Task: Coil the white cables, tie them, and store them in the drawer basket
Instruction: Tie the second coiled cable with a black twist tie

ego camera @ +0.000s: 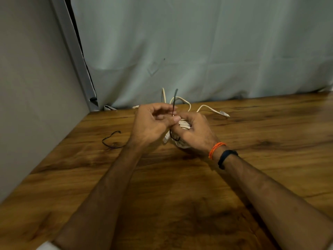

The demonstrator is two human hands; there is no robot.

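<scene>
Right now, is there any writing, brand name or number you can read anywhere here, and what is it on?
None can be read.
White cable and its plug: no print visible.
Black wristband: no marking visible.
Curtain: a faint mark, no readable letters.

A plain indoor room, likely a home: a wood-grain table (234, 177) stands against a pale grey-green curtain (198, 42), with a bare grey wall (27, 87) on the left.
</scene>
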